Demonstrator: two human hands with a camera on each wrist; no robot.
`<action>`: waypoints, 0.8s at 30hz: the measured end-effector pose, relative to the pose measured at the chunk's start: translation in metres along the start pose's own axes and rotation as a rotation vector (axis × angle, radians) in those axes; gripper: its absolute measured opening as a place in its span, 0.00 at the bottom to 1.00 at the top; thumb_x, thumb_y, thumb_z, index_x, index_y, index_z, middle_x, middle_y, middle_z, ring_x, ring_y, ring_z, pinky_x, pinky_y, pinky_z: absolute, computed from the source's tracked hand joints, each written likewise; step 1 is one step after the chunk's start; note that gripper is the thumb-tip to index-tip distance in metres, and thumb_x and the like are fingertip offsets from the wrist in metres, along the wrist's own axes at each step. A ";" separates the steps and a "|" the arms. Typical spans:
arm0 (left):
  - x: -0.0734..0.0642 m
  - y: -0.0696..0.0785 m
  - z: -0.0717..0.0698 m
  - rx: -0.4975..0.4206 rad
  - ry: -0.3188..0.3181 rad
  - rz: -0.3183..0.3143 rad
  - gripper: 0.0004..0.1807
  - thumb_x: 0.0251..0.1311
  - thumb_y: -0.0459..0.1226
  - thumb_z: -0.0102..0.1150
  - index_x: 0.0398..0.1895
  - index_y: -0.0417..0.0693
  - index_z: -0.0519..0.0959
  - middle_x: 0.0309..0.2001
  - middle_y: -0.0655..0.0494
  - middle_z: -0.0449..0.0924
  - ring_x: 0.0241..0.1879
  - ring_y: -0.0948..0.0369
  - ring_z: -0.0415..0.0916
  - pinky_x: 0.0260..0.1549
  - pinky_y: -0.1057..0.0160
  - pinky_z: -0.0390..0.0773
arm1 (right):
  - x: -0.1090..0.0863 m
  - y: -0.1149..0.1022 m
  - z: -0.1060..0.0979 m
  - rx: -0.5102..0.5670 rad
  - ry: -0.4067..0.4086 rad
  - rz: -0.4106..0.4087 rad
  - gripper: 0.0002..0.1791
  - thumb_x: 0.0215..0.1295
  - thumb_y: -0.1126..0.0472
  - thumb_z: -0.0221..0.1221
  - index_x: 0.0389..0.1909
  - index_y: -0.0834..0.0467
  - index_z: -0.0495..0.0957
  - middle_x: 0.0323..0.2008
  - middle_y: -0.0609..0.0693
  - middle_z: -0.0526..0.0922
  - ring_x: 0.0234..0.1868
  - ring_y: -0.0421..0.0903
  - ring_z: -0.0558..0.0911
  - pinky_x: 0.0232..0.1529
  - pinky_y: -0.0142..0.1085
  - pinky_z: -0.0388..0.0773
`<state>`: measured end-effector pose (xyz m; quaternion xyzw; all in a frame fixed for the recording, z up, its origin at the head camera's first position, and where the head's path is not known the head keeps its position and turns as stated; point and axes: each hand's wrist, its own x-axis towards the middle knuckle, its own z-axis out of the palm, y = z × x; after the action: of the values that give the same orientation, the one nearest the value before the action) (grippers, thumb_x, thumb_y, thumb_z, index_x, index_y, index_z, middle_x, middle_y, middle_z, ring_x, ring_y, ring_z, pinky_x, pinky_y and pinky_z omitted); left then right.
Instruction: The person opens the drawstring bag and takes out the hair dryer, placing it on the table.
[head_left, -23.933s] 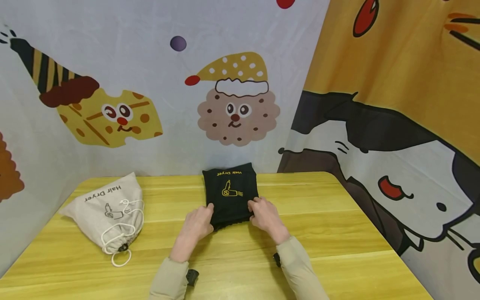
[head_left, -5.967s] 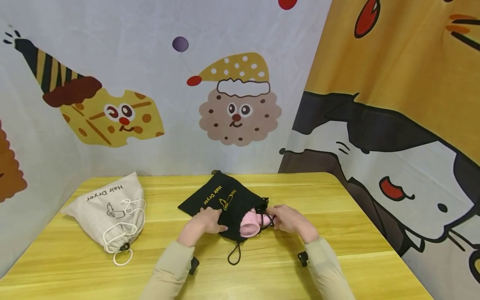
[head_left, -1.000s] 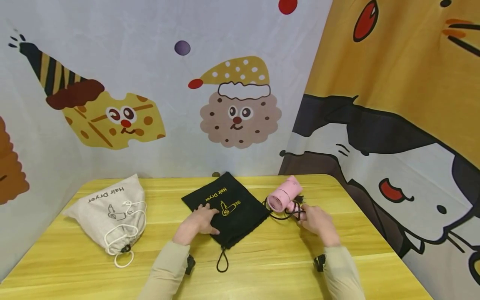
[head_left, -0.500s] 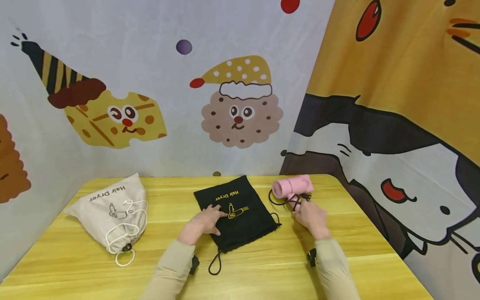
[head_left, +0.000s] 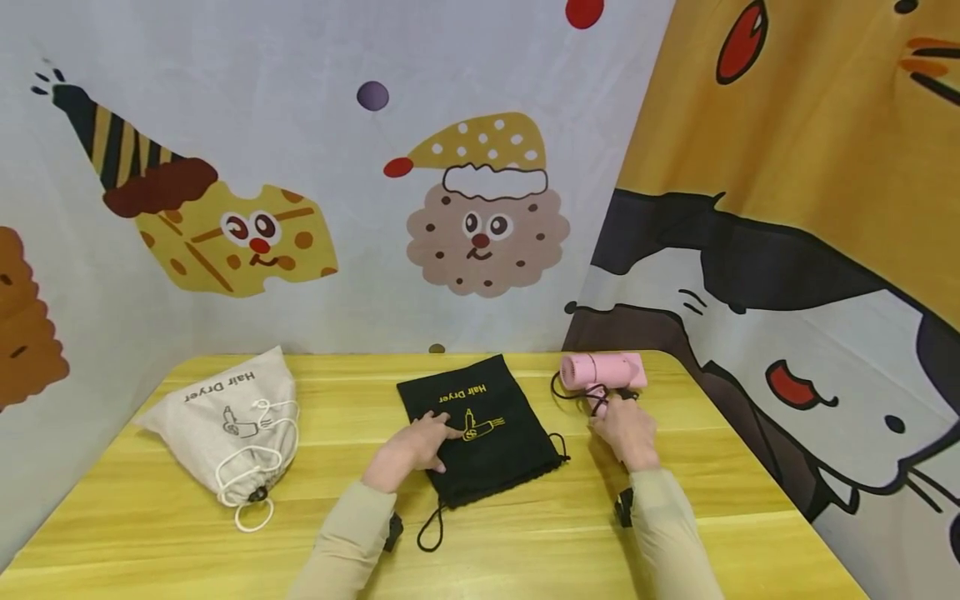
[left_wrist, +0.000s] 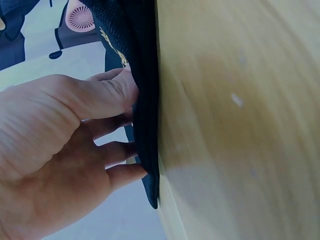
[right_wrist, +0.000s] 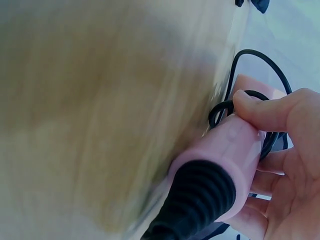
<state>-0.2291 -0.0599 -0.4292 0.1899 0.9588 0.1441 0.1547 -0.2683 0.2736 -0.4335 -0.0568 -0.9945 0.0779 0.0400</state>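
My left hand [head_left: 414, 446] rests on the left edge of a flat black drawstring bag [head_left: 517, 454] printed "Hair Dryer" in yellow. In the left wrist view its spread fingers [left_wrist: 120, 152] touch the black cloth [left_wrist: 145, 130]. Off to the right, my right hand [head_left: 626, 423] grips the handle of a pink hair dryer [head_left: 611, 369], which lies near the table's back edge. Seen from the right wrist, thumb and fingers hold the pink handle [right_wrist: 220, 150], with the black cord [right_wrist: 262, 54] wound about it.
A full beige drawstring bag [head_left: 225, 417] with white cords, also marked "Hair Dryer", lies at the left of the wooden table [head_left: 517, 558]. A cartoon-printed cloth [head_left: 360, 250] hangs right behind the table's back edge.
Earlier the hair dryer was inside the black bag; my right hand has drawn it out and moved it back and right, turning it. The black bag lies flat, rotated and shifted slightly right.
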 end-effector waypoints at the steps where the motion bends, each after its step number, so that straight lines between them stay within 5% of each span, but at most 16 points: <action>1: 0.000 0.001 0.000 -0.001 -0.001 0.001 0.31 0.50 0.35 0.67 0.62 0.55 0.74 0.72 0.44 0.58 0.73 0.42 0.50 0.70 0.46 0.58 | 0.001 0.000 0.000 0.003 0.000 -0.001 0.24 0.56 0.49 0.61 0.41 0.68 0.76 0.39 0.69 0.81 0.35 0.65 0.82 0.26 0.55 0.76; 18: 0.001 0.002 0.004 -0.003 0.032 0.041 0.28 0.52 0.32 0.65 0.59 0.53 0.76 0.70 0.46 0.62 0.72 0.45 0.54 0.66 0.47 0.65 | -0.015 -0.022 -0.016 0.055 -0.062 -0.074 0.22 0.65 0.51 0.52 0.47 0.68 0.75 0.45 0.70 0.79 0.45 0.68 0.80 0.36 0.59 0.77; 24: 0.002 -0.002 0.007 0.031 0.203 0.119 0.16 0.53 0.33 0.66 0.48 0.45 0.81 0.57 0.45 0.76 0.59 0.47 0.73 0.54 0.51 0.77 | -0.036 -0.046 -0.022 -0.039 0.037 -0.157 0.24 0.61 0.55 0.59 0.50 0.70 0.74 0.45 0.69 0.78 0.44 0.67 0.78 0.40 0.58 0.78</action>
<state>-0.2290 -0.0590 -0.4371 0.2332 0.9587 0.1566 0.0449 -0.2354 0.2273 -0.4074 0.0190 -0.9963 0.0542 0.0632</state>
